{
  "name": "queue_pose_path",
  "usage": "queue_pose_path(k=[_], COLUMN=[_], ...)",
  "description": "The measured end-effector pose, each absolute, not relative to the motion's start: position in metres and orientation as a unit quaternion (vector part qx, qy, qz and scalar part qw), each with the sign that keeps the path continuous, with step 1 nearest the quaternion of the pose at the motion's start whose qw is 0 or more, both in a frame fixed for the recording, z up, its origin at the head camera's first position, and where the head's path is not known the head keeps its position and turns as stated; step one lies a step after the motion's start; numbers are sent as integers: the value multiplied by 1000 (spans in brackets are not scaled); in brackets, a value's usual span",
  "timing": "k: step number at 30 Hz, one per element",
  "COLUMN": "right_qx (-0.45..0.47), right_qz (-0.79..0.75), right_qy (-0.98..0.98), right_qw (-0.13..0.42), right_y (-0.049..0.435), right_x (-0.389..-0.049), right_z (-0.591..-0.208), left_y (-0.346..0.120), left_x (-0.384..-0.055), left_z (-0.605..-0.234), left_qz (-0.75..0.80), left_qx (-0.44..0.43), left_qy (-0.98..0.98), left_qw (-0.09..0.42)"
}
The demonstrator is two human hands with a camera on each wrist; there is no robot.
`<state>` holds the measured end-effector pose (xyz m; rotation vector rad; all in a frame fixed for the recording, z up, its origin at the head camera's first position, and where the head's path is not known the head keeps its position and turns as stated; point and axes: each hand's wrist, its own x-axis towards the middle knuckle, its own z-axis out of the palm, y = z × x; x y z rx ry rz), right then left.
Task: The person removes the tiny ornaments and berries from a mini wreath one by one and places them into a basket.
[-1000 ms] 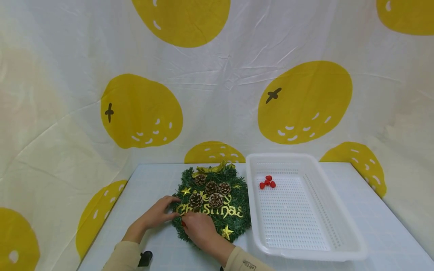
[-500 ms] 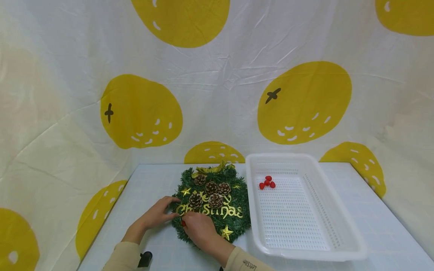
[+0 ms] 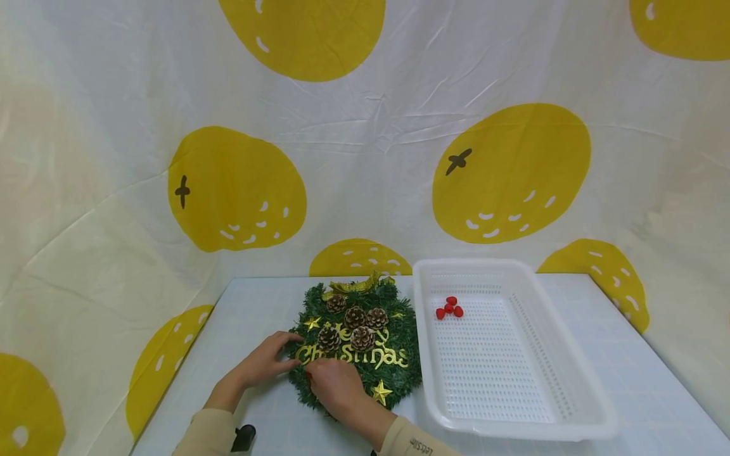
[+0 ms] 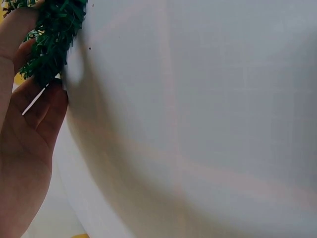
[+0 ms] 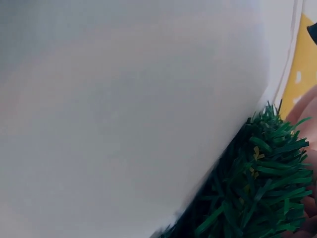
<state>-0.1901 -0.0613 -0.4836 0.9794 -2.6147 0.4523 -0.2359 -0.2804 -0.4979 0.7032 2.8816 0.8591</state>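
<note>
A green Christmas wreath [image 3: 402,335] with gold "Merry Christmas" lettering, several pine cones [image 3: 362,339] and gold stars [image 3: 381,392] lies on the table. My left hand [image 3: 263,360] grips the wreath's left edge; the left wrist view shows its thumb and fingers on either side of the green tinsel [image 4: 52,47]. Over the wreath's lower left, my right hand [image 3: 336,385] has curled fingers and pinches a small red berry [image 3: 308,375], mostly hidden by the hand. In the right wrist view, wreath needles [image 5: 257,178] cover much of that hand.
To the right of the wreath stands a white plastic basket [image 3: 570,354] with several red berries [image 3: 449,308] in its far left part. A gold ribbon bow [image 3: 359,286] tops the wreath. Behind the table [image 3: 256,304] hangs a curtain [image 3: 365,190] printed with yellow fruit.
Both hands keep their places on the wreath. Less of the red berry shows beside the right hand's fingers now.
</note>
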Motion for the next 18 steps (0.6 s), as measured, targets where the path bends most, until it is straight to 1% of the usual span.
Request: queue_pose_path(k=[4, 9, 11, 14, 18], right_qx=[338, 349, 350, 341, 312], right_qz=[183, 195, 199, 226, 305], right_qy=[-912, -905, -905, -907, -898], right_qw=[140, 146, 138, 103, 54], right_y=[-60, -56, -55, -54, -52], right_x=[-190, -187, -187, -187, -191], right_z=[-482, -479, -477, -473, -467], left_y=[-280, -280, -280, -280, -280], left_x=[-236, -236, -236, -236, -236], left_z=[-498, -497, -497, -497, -498], left_qz=[279, 284, 285, 285, 286], left_qx=[227, 222, 220, 219, 216], left_qy=[933, 932, 932, 932, 933], left_qw=[28, 33, 34, 35, 38])
